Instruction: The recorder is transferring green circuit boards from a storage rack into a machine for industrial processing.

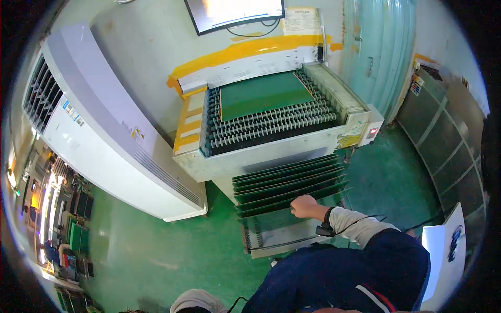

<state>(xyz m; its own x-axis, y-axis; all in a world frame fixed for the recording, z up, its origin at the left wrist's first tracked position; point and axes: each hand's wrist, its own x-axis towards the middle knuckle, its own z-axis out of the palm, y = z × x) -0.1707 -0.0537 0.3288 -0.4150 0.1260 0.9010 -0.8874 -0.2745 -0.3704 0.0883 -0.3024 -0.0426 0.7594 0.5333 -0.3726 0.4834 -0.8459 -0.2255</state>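
Note:
My right hand (305, 206) is closed in a pinch at the upper edge of the nearest green panel (271, 223). Several more thin green panels (287, 180) stand on edge behind it, spaced apart in a rack (284, 241) on the floor. A dark band with a small black device circles my right wrist. My left hand is out of sight; only a pale sleeve (197, 299) shows at the lower edge. Beyond the rack, another green board (266, 94) lies flat on the rollers (276, 125) of a conveyor machine (255, 167).
A tall white air conditioner (112, 130) stands at the left. The machine has a red switch (372, 133) on its right corner. A screen (235, 13) hangs above. Dark framed panels (438, 135) lean at the right, near a white board (446, 250). The floor (141, 255) is green.

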